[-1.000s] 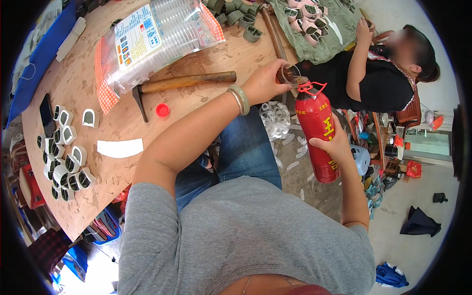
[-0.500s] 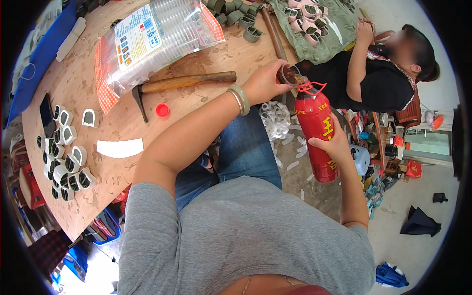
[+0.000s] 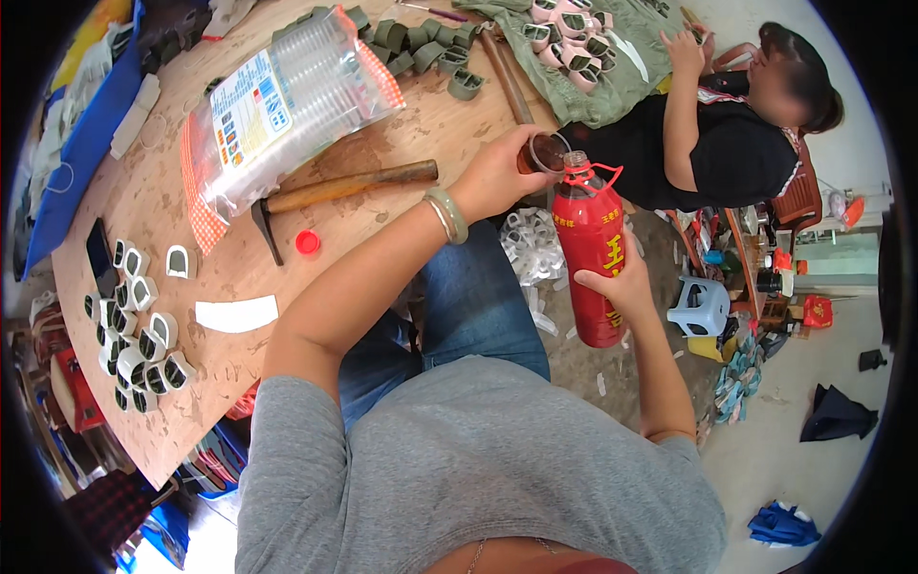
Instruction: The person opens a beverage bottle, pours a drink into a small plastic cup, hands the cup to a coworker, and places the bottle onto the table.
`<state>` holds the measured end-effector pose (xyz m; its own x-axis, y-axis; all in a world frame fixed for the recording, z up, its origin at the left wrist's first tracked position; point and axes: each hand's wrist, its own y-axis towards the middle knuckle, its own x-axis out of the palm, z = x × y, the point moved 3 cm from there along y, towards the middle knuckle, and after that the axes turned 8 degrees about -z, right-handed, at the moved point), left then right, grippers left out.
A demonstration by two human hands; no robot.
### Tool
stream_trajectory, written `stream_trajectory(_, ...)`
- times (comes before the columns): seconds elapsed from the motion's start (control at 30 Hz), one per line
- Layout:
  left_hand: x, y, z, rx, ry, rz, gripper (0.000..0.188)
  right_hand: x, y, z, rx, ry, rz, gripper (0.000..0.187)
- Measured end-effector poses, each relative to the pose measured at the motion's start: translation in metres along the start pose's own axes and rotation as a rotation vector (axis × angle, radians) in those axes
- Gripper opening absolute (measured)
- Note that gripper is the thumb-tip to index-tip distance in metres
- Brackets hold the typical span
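Observation:
My left hand (image 3: 490,174), with a bangle at its wrist, is closed around a clear plastic cup (image 3: 547,151) of dark brown drink. Close to the cup's right side is the open mouth of a red plastic bottle (image 3: 585,225) with a red carrying loop at its neck. My right hand (image 3: 620,277) grips this bottle around its middle, and it stands nearly upright in the air. A red bottle cap (image 3: 307,242) lies on the wooden table (image 3: 225,368), near a hammer (image 3: 354,185) with a wooden handle.
A bag of stacked clear cups (image 3: 316,105) lies beyond the hammer. White ring-shaped pieces (image 3: 129,354), a white strip (image 3: 236,314) and a phone (image 3: 98,251) sit at left. Pink pieces (image 3: 576,57) rest on green cloth. Another person (image 3: 712,143) sits at right, near a blue stool (image 3: 701,304).
The bottle has tipped back from the cup's rim toward upright, and its mouth is now beside the cup. The cup looks fuller. The whole view has shifted slightly.

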<state>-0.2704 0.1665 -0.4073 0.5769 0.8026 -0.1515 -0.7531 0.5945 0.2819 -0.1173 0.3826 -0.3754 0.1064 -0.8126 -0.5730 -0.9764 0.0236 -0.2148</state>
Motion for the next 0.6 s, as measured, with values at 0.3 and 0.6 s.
stream_trajectory(0.3,0.022,0.038,0.012,-0.008,-0.102,-0.035,0.052,0.015,-0.001,0.048,-0.141,0.249,0.156,0.102)
stream_trajectory(0.6,0.056,0.099,-0.001,0.01,0.001,0.061,0.053,0.0,-0.023,0.066,-0.191,0.349,0.302,0.097)
